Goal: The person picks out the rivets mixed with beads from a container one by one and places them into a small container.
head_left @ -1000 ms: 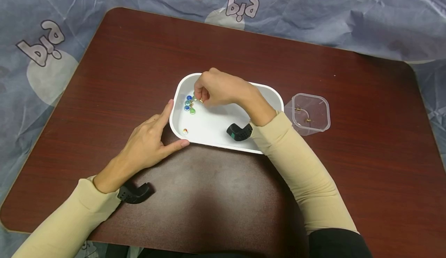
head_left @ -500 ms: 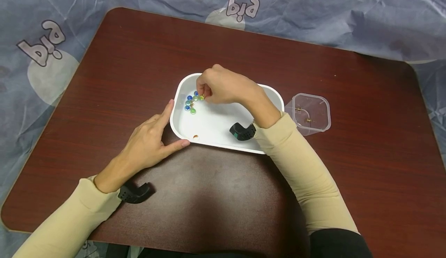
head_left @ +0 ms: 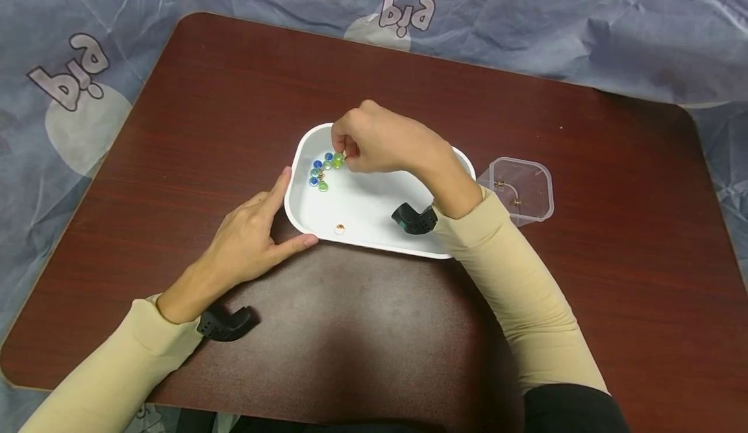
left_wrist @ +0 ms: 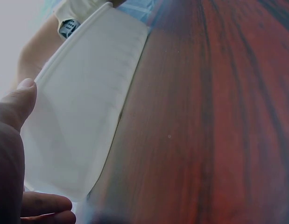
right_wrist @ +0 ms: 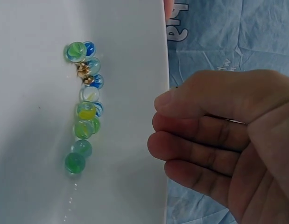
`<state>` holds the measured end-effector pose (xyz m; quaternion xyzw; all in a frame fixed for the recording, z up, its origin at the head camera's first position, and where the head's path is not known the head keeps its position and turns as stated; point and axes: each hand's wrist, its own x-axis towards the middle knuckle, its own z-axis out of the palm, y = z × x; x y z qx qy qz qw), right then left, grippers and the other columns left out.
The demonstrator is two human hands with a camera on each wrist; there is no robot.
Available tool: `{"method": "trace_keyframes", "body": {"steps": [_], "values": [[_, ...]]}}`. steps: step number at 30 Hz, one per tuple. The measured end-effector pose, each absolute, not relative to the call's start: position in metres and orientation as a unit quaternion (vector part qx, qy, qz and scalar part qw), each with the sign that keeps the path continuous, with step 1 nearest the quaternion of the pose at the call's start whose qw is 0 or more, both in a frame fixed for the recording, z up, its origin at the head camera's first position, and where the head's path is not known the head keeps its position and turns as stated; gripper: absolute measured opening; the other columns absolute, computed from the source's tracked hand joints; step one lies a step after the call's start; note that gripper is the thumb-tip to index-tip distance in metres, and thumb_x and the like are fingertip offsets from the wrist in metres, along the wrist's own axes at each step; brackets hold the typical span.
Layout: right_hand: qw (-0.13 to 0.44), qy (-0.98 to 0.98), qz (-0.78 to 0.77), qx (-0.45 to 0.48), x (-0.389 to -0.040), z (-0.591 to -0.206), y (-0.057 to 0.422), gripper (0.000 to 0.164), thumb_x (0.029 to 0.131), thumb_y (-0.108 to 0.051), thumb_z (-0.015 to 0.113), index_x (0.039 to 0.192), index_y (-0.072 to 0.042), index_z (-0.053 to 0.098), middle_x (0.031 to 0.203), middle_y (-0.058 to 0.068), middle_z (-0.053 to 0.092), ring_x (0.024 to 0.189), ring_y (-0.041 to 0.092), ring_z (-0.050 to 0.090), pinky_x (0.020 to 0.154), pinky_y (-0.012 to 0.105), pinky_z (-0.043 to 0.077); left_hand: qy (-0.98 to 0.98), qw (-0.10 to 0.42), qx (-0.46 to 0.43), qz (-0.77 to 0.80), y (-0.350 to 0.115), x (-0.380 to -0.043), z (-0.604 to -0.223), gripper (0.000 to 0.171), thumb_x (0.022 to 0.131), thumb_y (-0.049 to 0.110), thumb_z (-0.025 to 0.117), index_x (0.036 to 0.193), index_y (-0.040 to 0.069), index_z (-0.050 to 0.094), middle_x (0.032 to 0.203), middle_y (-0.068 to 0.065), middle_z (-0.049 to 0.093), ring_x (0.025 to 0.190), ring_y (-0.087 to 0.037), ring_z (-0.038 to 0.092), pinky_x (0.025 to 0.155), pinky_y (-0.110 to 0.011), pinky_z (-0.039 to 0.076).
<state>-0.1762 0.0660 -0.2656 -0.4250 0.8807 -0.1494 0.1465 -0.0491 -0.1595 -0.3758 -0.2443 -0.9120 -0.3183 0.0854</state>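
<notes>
My right hand [head_left: 388, 139] hangs over the far left part of the white tray [head_left: 374, 225]. Its thumb and fingertips pinch a small gold-coloured piece [head_left: 344, 153], mostly hidden by the fingers. Just left of them lie several glass marbles [right_wrist: 75, 163], green, blue, yellow and clear, in a curved cluster. Small gold pieces [right_wrist: 82, 69] sit among the marbles. An orange-and-white marble [head_left: 340, 229] is apart by the tray's near wall. My left hand [head_left: 242, 241] rests its straight fingers and thumb against the tray's near left corner.
A clear plastic box [head_left: 523, 189] with a few gold pieces inside stands right of the tray, partly behind the right forearm. The brown table [head_left: 631, 225] is backed by a blue printed cloth [head_left: 497, 11].
My right hand has drawn slightly back and to the right, away from the marble cluster. The orange-and-white marble has rolled right along the near wall. My left hand stays put.
</notes>
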Motion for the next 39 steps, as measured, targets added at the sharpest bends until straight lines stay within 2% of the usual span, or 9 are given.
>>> {"method": "trace_keyframes", "body": {"steps": [6, 17, 23, 30, 39], "values": [[0.137, 0.88, -0.154, -0.429, -0.172, -0.262, 0.069, 0.012, 0.078, 0.004, 0.058, 0.08, -0.005, 0.067, 0.072, 0.003, 0.062, 0.068, 0.016, 0.056, 0.066, 0.029, 0.044, -0.913, 0.079, -0.243, -0.318, -0.16, -0.049, -0.375, 0.104, 0.087, 0.077, 0.045, 0.156, 0.001, 0.025, 0.126, -0.028, 0.061, 0.101, -0.035, 0.062, 0.08, -0.051, 0.049], [0.119, 0.885, -0.172, -0.415, -0.159, -0.253, 0.086, 0.01, 0.076, 0.004, 0.06, 0.078, -0.006, 0.062, 0.073, 0.004, 0.06, 0.07, 0.017, 0.054, 0.067, 0.03, 0.043, -0.913, 0.083, -0.245, -0.317, -0.159, -0.049, -0.375, 0.105, 0.087, 0.078, 0.042, 0.155, 0.0, 0.026, 0.125, -0.029, 0.061, 0.102, -0.035, 0.063, 0.08, -0.052, 0.049], [0.102, 0.888, -0.195, -0.404, -0.152, -0.25, 0.098, 0.008, 0.075, 0.001, 0.063, 0.078, -0.007, 0.062, 0.073, 0.005, 0.061, 0.071, 0.016, 0.054, 0.068, 0.03, 0.043, -0.915, 0.074, -0.239, -0.315, -0.159, -0.049, -0.375, 0.103, 0.087, 0.073, 0.053, 0.155, 0.001, 0.026, 0.125, -0.027, 0.062, 0.101, -0.034, 0.062, 0.079, -0.051, 0.049], [0.078, 0.882, -0.213, -0.412, -0.148, -0.252, 0.107, 0.01, 0.073, 0.001, 0.063, 0.076, -0.008, 0.061, 0.071, 0.002, 0.059, 0.069, 0.016, 0.055, 0.067, 0.029, 0.043, -0.919, 0.07, -0.233, -0.311, -0.159, -0.049, -0.375, 0.101, 0.085, 0.058, 0.07, 0.156, 0.002, 0.025, 0.122, -0.027, 0.063, 0.099, -0.033, 0.062, 0.078, -0.05, 0.049], [0.071, 0.886, -0.22, -0.402, -0.148, -0.254, 0.115, 0.011, 0.072, 0.002, 0.062, 0.076, -0.008, 0.062, 0.072, 0.005, 0.061, 0.069, 0.016, 0.057, 0.067, 0.03, 0.044, -0.919, 0.071, -0.234, -0.31, -0.16, -0.049, -0.376, 0.1, 0.085, 0.058, 0.07, 0.156, 0.003, 0.025, 0.123, -0.027, 0.063, 0.098, -0.034, 0.062, 0.078, -0.05, 0.049]]}}
